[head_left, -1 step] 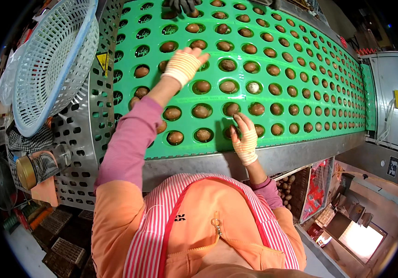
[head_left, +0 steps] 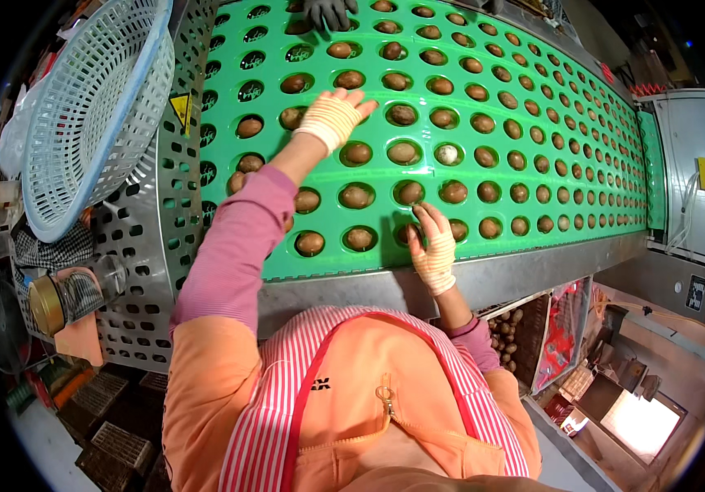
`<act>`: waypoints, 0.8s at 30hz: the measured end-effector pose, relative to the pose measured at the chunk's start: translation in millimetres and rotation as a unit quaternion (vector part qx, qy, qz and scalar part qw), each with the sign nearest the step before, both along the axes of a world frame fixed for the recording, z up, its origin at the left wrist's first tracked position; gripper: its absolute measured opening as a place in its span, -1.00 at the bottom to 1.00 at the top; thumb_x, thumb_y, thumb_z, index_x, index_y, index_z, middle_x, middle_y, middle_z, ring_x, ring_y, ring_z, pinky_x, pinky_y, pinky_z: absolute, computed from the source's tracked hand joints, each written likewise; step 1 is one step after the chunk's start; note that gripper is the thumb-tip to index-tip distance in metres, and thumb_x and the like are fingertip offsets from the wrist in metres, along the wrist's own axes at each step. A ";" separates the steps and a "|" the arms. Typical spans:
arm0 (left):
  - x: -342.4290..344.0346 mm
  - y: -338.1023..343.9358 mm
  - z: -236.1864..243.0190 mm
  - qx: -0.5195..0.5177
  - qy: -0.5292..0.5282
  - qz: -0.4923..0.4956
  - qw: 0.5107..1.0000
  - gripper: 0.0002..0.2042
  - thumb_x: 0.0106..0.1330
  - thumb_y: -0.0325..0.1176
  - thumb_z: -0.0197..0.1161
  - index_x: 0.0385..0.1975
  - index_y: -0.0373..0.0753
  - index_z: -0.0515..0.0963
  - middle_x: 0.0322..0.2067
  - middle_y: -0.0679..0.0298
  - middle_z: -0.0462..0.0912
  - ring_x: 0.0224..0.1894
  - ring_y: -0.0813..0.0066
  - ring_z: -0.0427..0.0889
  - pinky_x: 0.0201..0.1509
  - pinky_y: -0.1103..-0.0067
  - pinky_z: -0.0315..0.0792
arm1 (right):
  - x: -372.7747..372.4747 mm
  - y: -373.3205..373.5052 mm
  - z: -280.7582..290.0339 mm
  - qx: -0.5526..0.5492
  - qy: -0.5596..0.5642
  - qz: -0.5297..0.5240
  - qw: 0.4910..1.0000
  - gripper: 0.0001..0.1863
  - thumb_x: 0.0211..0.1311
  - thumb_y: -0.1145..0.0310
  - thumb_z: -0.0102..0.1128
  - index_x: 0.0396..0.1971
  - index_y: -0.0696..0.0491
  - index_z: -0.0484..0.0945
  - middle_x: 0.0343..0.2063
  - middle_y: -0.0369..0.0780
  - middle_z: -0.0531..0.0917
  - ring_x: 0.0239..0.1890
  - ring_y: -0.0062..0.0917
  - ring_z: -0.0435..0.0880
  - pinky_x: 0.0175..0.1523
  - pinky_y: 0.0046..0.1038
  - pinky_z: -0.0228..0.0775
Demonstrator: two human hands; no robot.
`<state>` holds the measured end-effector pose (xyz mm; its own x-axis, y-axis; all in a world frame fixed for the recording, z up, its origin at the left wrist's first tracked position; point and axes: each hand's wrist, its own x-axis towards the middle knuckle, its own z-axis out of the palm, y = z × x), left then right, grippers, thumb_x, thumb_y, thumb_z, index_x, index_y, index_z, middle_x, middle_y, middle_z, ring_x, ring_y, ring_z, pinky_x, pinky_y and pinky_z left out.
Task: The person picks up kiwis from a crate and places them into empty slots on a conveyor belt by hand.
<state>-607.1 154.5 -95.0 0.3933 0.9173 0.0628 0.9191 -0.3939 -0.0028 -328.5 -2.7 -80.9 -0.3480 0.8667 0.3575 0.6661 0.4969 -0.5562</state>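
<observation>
A green conveyor sheet (head_left: 328, 175) with oval cups lies in front of me, most cups holding a brown egg (head_left: 356, 153). My left hand (head_left: 332, 121), in a cream-and-orange striped glove with bare fingertips, reaches palm down over a cup in the left half. Its fingers are stretched and apart, and the cup beneath is mostly hidden. Near the front edge, my right hand (head_left: 433, 252) wears a matching glove. Its thumb and fingers are apart beside a partly hidden egg (head_left: 404, 234), just below another egg (head_left: 408, 193). Neither hand visibly holds anything.
A light-blue plastic basket (head_left: 94, 115) leans at the left over a perforated metal panel (head_left: 143, 271). A glass jar (head_left: 82, 291) sits below it. Across the conveyor is another person's dark-gloved hand (head_left: 330, 12). A crate of eggs (head_left: 508, 334) stands beneath the metal edge.
My left hand has shifted slightly to the right and down. The eggs and cups sit marginally farther left. My right hand stays nearly in place. The other person's dark glove has moved slightly.
</observation>
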 end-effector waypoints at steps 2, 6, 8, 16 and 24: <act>12.6 0.2 -3.0 -0.089 -0.012 0.011 0.996 -0.45 0.32 -0.34 0.07 0.35 0.04 0.25 0.27 0.14 0.35 0.23 0.10 0.41 0.29 0.26 0.34 | 6.4 -13.9 4.1 0.009 -0.019 -0.014 1.000 -0.54 0.06 0.53 0.33 0.04 0.07 0.54 0.02 -0.08 0.57 0.04 -0.14 0.54 0.12 -0.22 0.44; -18.9 -33.7 6.2 -0.014 -0.367 0.059 0.928 -0.50 0.35 -0.34 0.02 0.33 -0.13 0.28 0.27 -0.03 0.33 0.30 -0.04 0.33 0.38 0.31 0.27 | 33.8 -42.5 -4.3 0.044 -0.066 -0.106 0.991 -0.57 0.09 0.50 0.31 0.03 0.10 0.54 0.05 -0.06 0.54 0.06 -0.10 0.51 0.18 -0.17 0.37; -53.4 -76.3 18.0 0.051 -0.400 0.216 0.889 -0.59 0.32 -0.37 0.06 0.19 -0.17 0.44 0.13 -0.02 0.49 0.16 0.01 0.49 0.25 0.28 0.41 | 45.3 -58.6 -15.3 0.026 -0.081 -0.149 0.985 -0.58 0.11 0.48 0.30 0.03 0.11 0.55 0.07 -0.05 0.53 0.10 -0.09 0.49 0.19 -0.16 0.35; -37.0 -228.3 -34.1 0.037 -0.255 0.298 0.919 -0.64 0.14 -0.39 0.31 -0.02 -0.04 0.54 -0.06 0.22 0.49 0.02 0.05 0.49 0.09 0.27 0.45 | 46.8 -65.4 -26.8 0.029 -0.090 -0.143 0.985 -0.60 0.12 0.46 0.28 0.01 0.11 0.56 0.10 -0.07 0.52 0.11 -0.12 0.48 0.21 -0.18 0.34; -57.1 -299.2 -39.3 -0.078 -0.206 0.233 0.947 -0.66 0.09 -0.42 0.32 -0.09 -0.03 0.60 0.03 0.26 0.51 0.13 0.12 0.44 0.23 0.26 0.37 | 49.9 -66.8 -34.5 0.078 -0.062 -0.151 0.984 -0.62 0.10 0.47 0.29 -0.02 0.11 0.57 0.05 -0.07 0.56 0.09 -0.12 0.50 0.20 -0.18 0.36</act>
<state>-664.2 -144.7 -134.3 -0.0844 0.9960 -0.0283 0.9039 0.0885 0.4185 -278.6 -69.5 -115.4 -0.1331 0.8753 0.4649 0.8539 0.3394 -0.3946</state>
